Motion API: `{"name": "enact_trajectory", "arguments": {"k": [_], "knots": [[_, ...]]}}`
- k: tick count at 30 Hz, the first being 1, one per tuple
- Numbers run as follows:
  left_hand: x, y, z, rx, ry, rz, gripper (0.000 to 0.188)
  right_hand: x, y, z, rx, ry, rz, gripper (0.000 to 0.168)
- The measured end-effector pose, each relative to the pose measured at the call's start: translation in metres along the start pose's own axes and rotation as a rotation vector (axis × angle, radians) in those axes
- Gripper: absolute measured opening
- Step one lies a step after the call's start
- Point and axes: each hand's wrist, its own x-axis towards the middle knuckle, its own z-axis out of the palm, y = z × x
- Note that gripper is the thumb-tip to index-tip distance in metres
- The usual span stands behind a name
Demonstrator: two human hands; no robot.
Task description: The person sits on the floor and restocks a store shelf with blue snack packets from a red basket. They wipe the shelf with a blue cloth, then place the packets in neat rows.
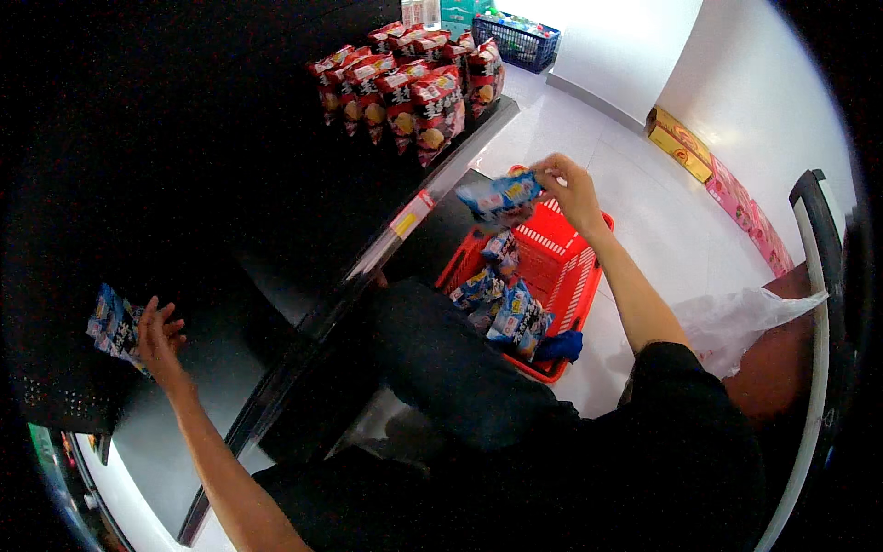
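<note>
My right hand (567, 193) pinches one end of a blue snack bag (502, 199), slightly blurred, above a red plastic shopping basket (578, 297). Inside the basket lie several similar blue bags (519, 314), with a dark blue cloth-like item (560, 346) at its near rim. To the left, my left hand (160, 338) is over the dark shelf with its fingers apart. Right beside it, partly behind the hand, stands another blue snack bag (112, 321); whether they touch is hard to tell.
Red snack bags (434, 114) stand in rows at the shelf's far end. A price strip (412, 214) runs along the shelf edge (359, 265). Beyond are a blue crate (517, 43) of bottles and boxes (679, 145) along the wall. At right, a plastic bag (731, 321) lies near a curved rail (814, 359).
</note>
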Motion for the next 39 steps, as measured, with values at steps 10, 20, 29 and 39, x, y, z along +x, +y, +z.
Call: {"name": "enact_trajectory", "arguments": {"k": [10,20,29,39], "knots": [[-0.015,-0.004,-0.021,0.090,0.046,-0.024,0.032,-0.045,0.193,-0.013,-0.068,-0.055,0.292,0.007],[-0.014,-0.013,-0.060,-0.070,0.561,-0.061,0.028,-0.003,0.090,0.099,-0.185,-0.102,-0.184,0.023],[0.000,-0.056,-0.080,-0.009,0.587,-0.220,0.064,-0.004,-0.162,0.282,0.399,-0.665,-0.382,0.021],[0.010,-0.083,-0.109,-0.032,0.508,-0.293,0.076,-0.004,-0.276,0.505,0.592,-0.950,-0.275,0.054]]}}
